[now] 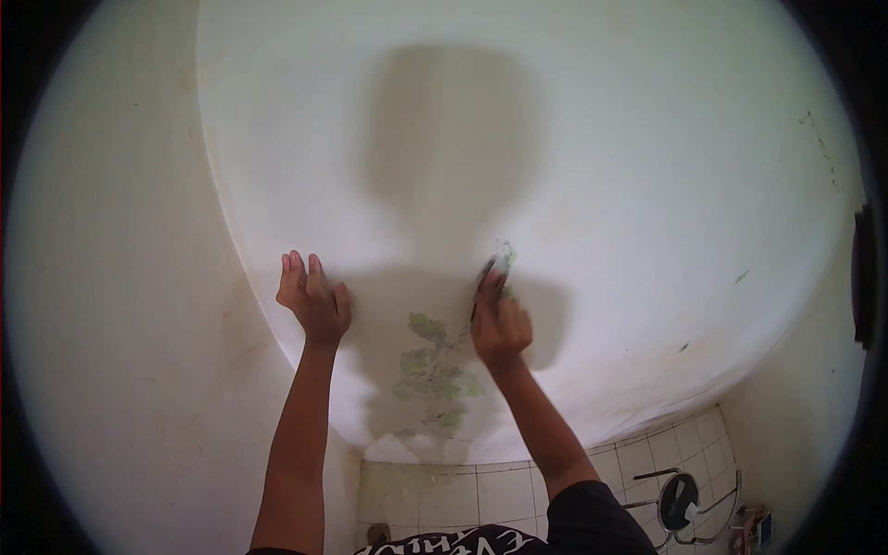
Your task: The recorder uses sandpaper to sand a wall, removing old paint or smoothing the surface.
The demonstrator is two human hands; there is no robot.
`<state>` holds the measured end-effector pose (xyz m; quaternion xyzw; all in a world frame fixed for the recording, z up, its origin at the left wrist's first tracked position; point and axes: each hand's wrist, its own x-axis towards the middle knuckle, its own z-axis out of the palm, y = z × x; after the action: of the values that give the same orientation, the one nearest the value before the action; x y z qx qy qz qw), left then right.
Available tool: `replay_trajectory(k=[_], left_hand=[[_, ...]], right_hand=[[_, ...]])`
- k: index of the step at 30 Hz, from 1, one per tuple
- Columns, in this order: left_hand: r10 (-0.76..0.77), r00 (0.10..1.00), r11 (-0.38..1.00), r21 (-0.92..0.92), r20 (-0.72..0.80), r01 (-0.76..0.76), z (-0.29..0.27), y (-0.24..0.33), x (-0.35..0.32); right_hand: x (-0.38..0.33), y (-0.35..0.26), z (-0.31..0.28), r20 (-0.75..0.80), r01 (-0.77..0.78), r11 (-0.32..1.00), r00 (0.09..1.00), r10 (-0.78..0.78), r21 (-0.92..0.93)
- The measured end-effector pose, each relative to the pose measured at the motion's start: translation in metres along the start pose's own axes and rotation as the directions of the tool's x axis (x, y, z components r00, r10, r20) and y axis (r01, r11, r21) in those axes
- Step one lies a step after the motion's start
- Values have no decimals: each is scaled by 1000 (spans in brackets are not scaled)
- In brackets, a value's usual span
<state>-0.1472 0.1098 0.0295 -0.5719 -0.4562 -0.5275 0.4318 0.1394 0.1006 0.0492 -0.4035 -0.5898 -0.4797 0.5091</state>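
Observation:
In front of me is a pale painted wall (pixel 638 176). My right hand (pixel 502 331) is closed around a dark, thin scraper-like tool (pixel 482 280), slightly blurred. The tool's upper end is at a small chipped patch (pixel 506 248) with white and green showing. My left hand (pixel 314 303) is open at the wall near the left corner, fingers up and partly apart, holding nothing; whether its palm touches the wall I cannot tell. Between and below my hands is a larger peeled area (pixel 435 372) of flaking green paint.
A side wall (pixel 120 277) meets the front wall at the left. Pale floor tiles (pixel 504 492) lie below. At the lower right stands a metal-framed chair (pixel 680 501) with a dark seat, beside a small cluttered pile (pixel 754 529). A dark object (pixel 865 277) is at the right edge.

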Motion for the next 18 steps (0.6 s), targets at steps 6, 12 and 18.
replay_trajectory(k=[6, 12, 18], left_hand=[[-2, 1000, 1000, -14, -13, 2, 4, 0, 4], [-15, 996, 1000, -22, -86, 13, 6, 0, 0], [-42, 989, 989, -146, -139, 22, 13, 1, -4]], right_hand=[[58, 23, 8, -143, 4, 1000, 990, -5, -5], [-25, 18, 2, -34, 68, 997, 997, -67, 30], [55, 29, 13, -171, 102, 994, 981, -92, 51]])
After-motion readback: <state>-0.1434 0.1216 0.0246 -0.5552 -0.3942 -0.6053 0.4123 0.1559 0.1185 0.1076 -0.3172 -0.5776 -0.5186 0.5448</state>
